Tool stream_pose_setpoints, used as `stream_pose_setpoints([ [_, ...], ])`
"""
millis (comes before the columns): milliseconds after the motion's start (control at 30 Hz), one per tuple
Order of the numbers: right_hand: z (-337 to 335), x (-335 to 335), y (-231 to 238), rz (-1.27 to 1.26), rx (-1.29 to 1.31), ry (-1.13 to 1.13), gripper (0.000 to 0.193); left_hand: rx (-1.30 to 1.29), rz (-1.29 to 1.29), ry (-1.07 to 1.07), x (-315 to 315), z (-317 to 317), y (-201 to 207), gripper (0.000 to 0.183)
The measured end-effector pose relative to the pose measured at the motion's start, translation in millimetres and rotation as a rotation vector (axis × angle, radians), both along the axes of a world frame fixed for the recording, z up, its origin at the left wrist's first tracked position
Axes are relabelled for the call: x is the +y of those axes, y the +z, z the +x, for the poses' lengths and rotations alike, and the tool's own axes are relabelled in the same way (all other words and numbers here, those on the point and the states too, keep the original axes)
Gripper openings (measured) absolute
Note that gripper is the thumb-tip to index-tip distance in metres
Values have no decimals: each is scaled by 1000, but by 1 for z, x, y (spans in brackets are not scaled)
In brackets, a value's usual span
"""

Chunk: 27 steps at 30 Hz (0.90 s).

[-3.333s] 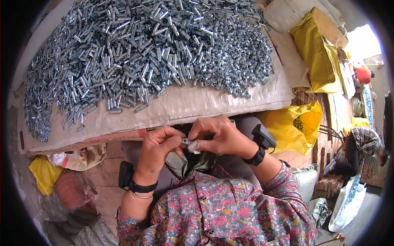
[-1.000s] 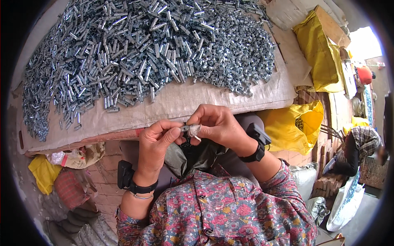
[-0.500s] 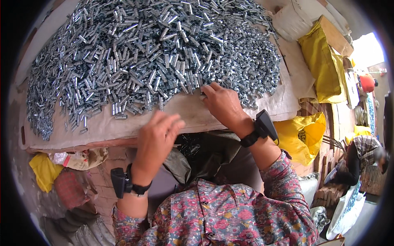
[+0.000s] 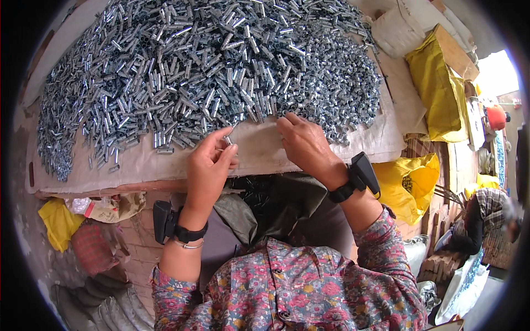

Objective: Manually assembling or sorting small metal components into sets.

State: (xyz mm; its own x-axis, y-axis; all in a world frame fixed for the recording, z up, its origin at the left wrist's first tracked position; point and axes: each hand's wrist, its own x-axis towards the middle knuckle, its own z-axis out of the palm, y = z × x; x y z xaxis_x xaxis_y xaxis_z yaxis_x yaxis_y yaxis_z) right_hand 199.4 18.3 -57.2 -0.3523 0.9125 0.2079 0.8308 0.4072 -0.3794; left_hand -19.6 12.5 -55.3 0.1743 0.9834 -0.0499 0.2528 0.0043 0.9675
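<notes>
A wide heap of shiny metal tubes [image 4: 182,77] covers the cloth-topped table, with short metal rings [image 4: 339,83] massed on its right side. My left hand [image 4: 211,160] is closed at the table's near edge, with a small metal tube [image 4: 227,140] pinched between thumb and forefinger. A thin pin-like piece seems to stick up from it, too small to tell. At the heap's near border, where tubes meet rings, my right hand [image 4: 306,144] has its fingers bent together. Whatever its fingertips hold is hidden.
On my lap, below the table edge, lies a dark sheet [image 4: 287,201] with small dark pieces on it. A yellow bag [image 4: 411,185] stands open at the right, another yellow sack [image 4: 439,88] beyond it. A person [image 4: 486,218] crouches at far right.
My left hand has risen from the table's near edge toward the heap and now pinches a small metal tube. The right hand has shifted slightly right, still by the heap's border.
</notes>
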Motion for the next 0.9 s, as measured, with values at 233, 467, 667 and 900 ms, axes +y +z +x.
stream_pose_setpoints([
  [233, -1, -21, 12, -177, 456, -124, 28, -491, -383, 44, -20, 4, 18, 23],
  [467, -28, -61, 29, -407, 1052, -88, 23, -688, -439, 48, -39, 15, 21, 18],
  [667, -26, -69, 39, -301, 829, -80, 24, -754, -446, 67, -50, 15, 22, 15],
  [900, -22, -70, 48, -325, 758, -75, 21, -565, -376, -35, -49, 6, 22, 17],
])
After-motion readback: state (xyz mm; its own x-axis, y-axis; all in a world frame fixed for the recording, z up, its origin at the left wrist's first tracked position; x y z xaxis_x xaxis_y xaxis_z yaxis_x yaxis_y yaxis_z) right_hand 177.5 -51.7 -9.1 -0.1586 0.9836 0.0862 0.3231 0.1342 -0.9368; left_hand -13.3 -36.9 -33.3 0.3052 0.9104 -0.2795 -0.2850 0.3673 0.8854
